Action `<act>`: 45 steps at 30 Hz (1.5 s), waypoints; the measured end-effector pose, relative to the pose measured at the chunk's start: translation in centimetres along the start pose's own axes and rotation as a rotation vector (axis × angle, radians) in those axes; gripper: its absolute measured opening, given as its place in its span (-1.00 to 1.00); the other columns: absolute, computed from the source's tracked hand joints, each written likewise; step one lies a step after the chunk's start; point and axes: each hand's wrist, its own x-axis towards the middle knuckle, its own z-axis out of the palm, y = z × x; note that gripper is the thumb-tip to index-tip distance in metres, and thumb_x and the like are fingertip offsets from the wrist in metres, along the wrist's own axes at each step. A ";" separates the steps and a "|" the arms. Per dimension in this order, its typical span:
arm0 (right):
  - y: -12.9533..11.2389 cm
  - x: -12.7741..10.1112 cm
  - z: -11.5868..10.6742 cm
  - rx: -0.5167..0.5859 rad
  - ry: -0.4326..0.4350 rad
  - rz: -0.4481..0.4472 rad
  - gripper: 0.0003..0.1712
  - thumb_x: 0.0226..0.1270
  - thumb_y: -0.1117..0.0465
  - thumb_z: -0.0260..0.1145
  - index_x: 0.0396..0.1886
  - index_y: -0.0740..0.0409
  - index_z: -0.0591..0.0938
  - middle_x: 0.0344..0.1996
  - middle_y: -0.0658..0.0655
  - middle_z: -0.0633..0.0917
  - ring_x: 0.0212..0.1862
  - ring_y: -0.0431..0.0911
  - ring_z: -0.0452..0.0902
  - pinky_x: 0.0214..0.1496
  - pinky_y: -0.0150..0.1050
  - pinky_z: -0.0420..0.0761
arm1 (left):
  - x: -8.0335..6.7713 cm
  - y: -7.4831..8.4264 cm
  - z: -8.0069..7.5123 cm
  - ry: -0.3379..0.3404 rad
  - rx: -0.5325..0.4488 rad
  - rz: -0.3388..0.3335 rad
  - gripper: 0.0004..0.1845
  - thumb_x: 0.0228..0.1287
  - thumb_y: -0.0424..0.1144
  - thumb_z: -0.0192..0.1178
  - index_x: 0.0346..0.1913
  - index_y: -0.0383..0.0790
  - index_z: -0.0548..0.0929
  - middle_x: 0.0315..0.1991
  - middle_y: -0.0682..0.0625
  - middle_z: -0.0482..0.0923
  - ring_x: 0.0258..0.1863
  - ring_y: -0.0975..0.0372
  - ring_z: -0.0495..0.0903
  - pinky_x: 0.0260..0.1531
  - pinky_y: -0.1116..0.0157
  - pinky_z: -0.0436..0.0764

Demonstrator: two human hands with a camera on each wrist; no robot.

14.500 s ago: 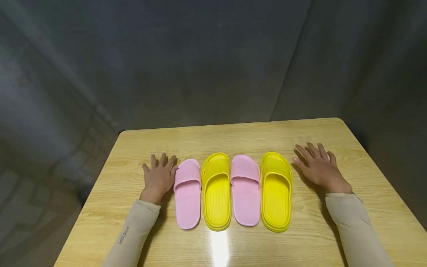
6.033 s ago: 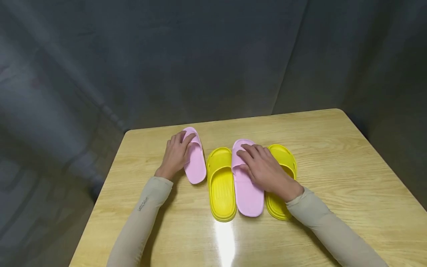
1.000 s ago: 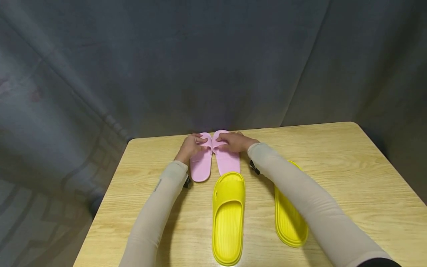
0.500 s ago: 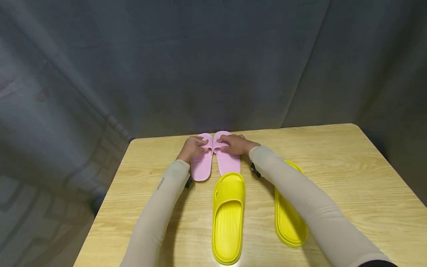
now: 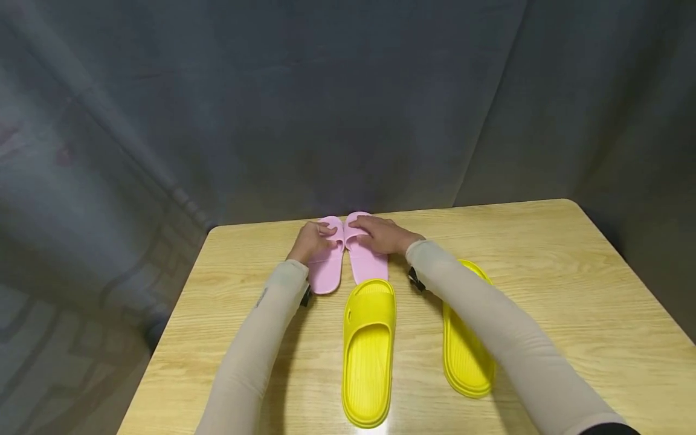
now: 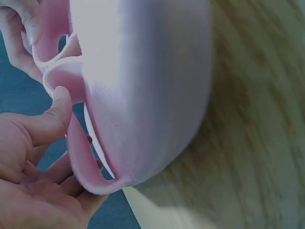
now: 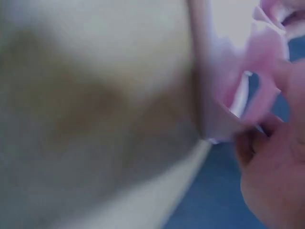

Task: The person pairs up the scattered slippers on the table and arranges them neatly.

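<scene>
One strap apiece: our left hand (image 5: 312, 240) holds the left pink slipper (image 5: 325, 277) by its band, thumb on one side and fingers curled on the other, and our right hand (image 5: 382, 235) grips the right pink slipper (image 5: 367, 263) in much the same way. The right wrist view is blurred, so we cannot make out each finger there. Both pink slippers are at the far edge of the surface (image 5: 565, 272), toes pointing away from us toward the dark cloth (image 5: 348, 109). Their straps touch, while their heels spread apart in a narrow wedge.

As we judge it, bringing the pink two together is done, or very nearly: they sit side by side, though the splay is not evened out and neither hand has let go. The yellow two look unpaired. The left yellow slipper (image 5: 368, 368) lies nearer us, its toe right by the right pink heel; whether they touch we cannot tell. The right yellow slipper (image 5: 461, 356) lies well apart from it, partly hidden beneath our right sleeve (image 5: 505, 332). Neither is in a hand
</scene>
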 end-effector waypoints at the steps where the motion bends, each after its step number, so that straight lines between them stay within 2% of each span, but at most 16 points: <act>1: -0.1 -0.3 -0.5 -0.025 -0.019 -0.014 -0.39 0.54 -0.11 0.05 0.52 -0.14 0.29 0.56 0.11 0.21 0.60 0.06 0.03 0.60 0.12 0.07 | 0.0 0.1 0.0 0.000 0.003 0.008 -0.53 0.08 -0.33 0.48 0.11 -0.16 0.68 0.29 -0.12 0.56 0.35 0.01 0.48 0.45 0.17 0.33; 5: -0.8 -1.8 -3.4 -0.083 -0.069 -0.047 -0.35 0.56 -0.18 -0.02 0.55 -0.16 0.23 0.58 0.10 0.15 0.62 0.04 -0.03 0.62 0.06 0.02 | 0.3 0.3 -0.4 0.030 0.035 0.038 -0.51 0.05 -0.28 0.51 0.10 -0.17 0.70 0.30 -0.10 0.55 0.37 0.02 0.47 0.45 0.17 0.33; 7: -1.1 -2.8 -4.6 -0.077 -0.069 -0.057 -0.38 0.58 -0.14 -0.03 0.54 -0.12 0.25 0.57 0.10 0.19 0.60 0.05 0.01 0.62 0.06 0.03 | 0.5 0.4 -0.7 0.047 0.054 0.048 -0.51 0.03 -0.28 0.52 0.09 -0.19 0.71 0.31 -0.11 0.55 0.37 0.01 0.46 0.45 0.17 0.32; 12: -0.5 -6.2 -5.8 -0.076 -0.085 -0.074 -0.41 0.57 -0.14 0.02 0.48 -0.07 0.34 0.52 0.12 0.30 0.56 0.09 0.12 0.59 0.09 0.13 | 0.4 0.7 -1.1 0.089 0.110 0.081 -0.60 0.06 -0.33 0.50 0.02 -0.24 0.75 0.31 -0.15 0.54 0.36 -0.02 0.47 0.45 0.15 0.33; 14: 0.1 -7.8 -6.1 -0.078 -0.106 -0.056 -0.36 0.54 -0.19 0.03 0.49 -0.09 0.33 0.52 0.09 0.30 0.56 0.09 0.13 0.58 0.12 0.14 | 0.0 1.4 -1.3 0.112 0.120 0.113 -0.63 0.08 -0.36 0.47 0.01 -0.26 0.76 0.30 -0.16 0.54 0.36 -0.02 0.47 0.43 0.14 0.35; 17: 1.3 -10.6 -6.8 -0.066 -0.116 -0.012 -0.30 0.49 -0.28 0.03 0.51 -0.14 0.30 0.51 0.09 0.31 0.55 0.12 0.14 0.56 0.18 0.15 | -1.2 3.5 -1.6 0.117 0.114 0.198 -0.65 0.13 -0.39 0.39 0.02 -0.26 0.74 0.30 -0.14 0.55 0.36 -0.02 0.47 0.43 0.12 0.35; 20: 2.3 -13.3 -7.2 -0.064 -0.093 0.009 -0.30 0.48 -0.29 0.04 0.50 -0.14 0.31 0.50 0.11 0.34 0.53 0.14 0.17 0.54 0.21 0.17 | -3.2 5.9 -1.6 0.053 0.090 0.298 -0.65 0.19 -0.37 0.35 0.07 -0.23 0.72 0.27 -0.12 0.57 0.35 0.00 0.47 0.42 0.09 0.36; 24: 3.2 -16.8 -6.8 -0.061 -0.060 -0.024 -0.39 0.52 -0.13 0.12 0.46 -0.04 0.37 0.45 0.16 0.39 0.49 0.19 0.25 0.49 0.23 0.24 | -6.0 7.6 -0.8 -0.109 0.111 0.430 -0.64 0.24 -0.29 0.37 0.12 -0.16 0.69 0.23 -0.05 0.61 0.32 0.09 0.50 0.39 0.12 0.41; 28: 3.9 -19.7 -6.1 -0.070 -0.019 -0.024 -0.42 0.49 -0.06 0.19 0.42 0.01 0.42 0.43 0.20 0.42 0.47 0.23 0.24 0.45 0.31 0.21 | -7.6 7.7 0.6 -0.295 0.217 0.606 -0.58 0.33 -0.12 0.31 0.21 -0.13 0.62 0.28 -0.02 0.55 0.36 0.15 0.44 0.43 0.18 0.35; 31: 4.2 -20.9 -5.6 -0.059 0.035 -0.006 -0.41 0.47 -0.08 0.21 0.39 0.03 0.45 0.42 0.22 0.42 0.48 0.25 0.20 0.43 0.35 0.15 | -8.4 6.9 1.2 -0.403 0.325 0.683 -0.49 0.36 0.06 0.25 0.28 -0.08 0.56 0.38 -0.02 0.43 0.43 0.15 0.34 0.48 0.18 0.27; 33: 4.3 -21.4 -5.2 -0.037 0.068 0.012 -0.41 0.47 -0.09 0.21 0.39 0.03 0.45 0.43 0.24 0.41 0.49 0.28 0.16 0.44 0.37 0.12 | -8.8 6.2 1.3 -0.457 0.363 0.692 -0.45 0.35 0.11 0.23 0.32 -0.03 0.53 0.42 0.00 0.37 0.45 0.15 0.30 0.49 0.19 0.25; 37: 4.2 -22.0 -4.2 0.013 0.118 0.058 -0.42 0.44 -0.05 0.26 0.37 0.04 0.48 0.45 0.28 0.37 0.51 0.31 0.11 0.44 0.41 0.08 | -9.8 4.6 1.6 -0.496 0.369 0.672 -0.43 0.34 0.14 0.23 0.35 0.04 0.51 0.42 0.04 0.38 0.45 0.20 0.31 0.47 0.20 0.28; 40: 4.1 -22.4 -3.2 0.034 0.127 0.087 -0.41 0.44 -0.04 0.27 0.38 0.05 0.47 0.44 0.29 0.38 0.49 0.30 0.15 0.44 0.39 0.11 | -10.8 3.7 1.9 -0.503 0.367 0.650 -0.42 0.35 0.19 0.18 0.36 0.08 0.50 0.41 0.09 0.40 0.46 0.23 0.31 0.47 0.20 0.29; 45: 4.1 -23.0 -2.3 0.086 0.115 0.124 -0.34 0.43 -0.08 0.26 0.42 0.07 0.40 0.44 0.25 0.39 0.47 0.26 0.22 0.45 0.31 0.23 | -12.3 2.7 2.1 -0.474 0.363 0.621 -0.39 0.34 0.25 0.16 0.36 0.09 0.50 0.45 0.10 0.36 0.49 0.23 0.26 0.49 0.17 0.25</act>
